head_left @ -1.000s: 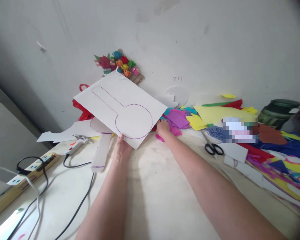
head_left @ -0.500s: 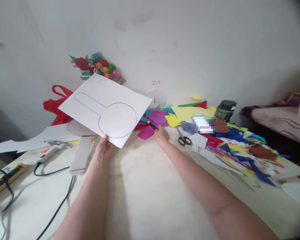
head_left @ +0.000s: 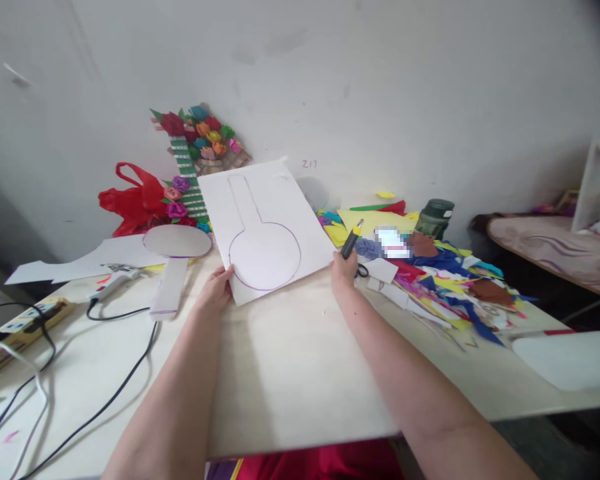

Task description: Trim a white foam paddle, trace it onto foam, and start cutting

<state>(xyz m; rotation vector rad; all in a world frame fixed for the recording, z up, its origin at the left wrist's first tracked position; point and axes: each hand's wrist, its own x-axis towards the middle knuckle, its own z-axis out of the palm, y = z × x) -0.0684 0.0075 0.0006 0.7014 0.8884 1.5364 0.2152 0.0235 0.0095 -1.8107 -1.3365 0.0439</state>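
My left hand (head_left: 219,287) is closed on the lower left edge of a white sheet of card (head_left: 300,207), which stands tilted up above the table. A purple outline on it shows a round shape with a long straight handle. In my right hand (head_left: 344,270) is a black and yellow utility knife (head_left: 353,241), its tip pointing up. That hand is at the card's lower right corner; whether it also grips the card I cannot tell. Scissors (head_left: 362,271) lie just beyond it, mostly hidden. A white paddle-shaped cutout (head_left: 170,283) lies left of my left hand.
Colourful paper scraps (head_left: 460,280) and a phone (head_left: 393,243) cover the table's right side, with a dark green jar (head_left: 435,219) behind. Power strips (head_left: 25,333) and cables lie left. A red bag (head_left: 137,203) and paper flowers (head_left: 210,133) stand by the wall.
My right hand has lifted the utility knife from the paper pile and brought it to the card's right corner. The card has turned more upright and moved right, uncovering the paddle-shaped cutout.
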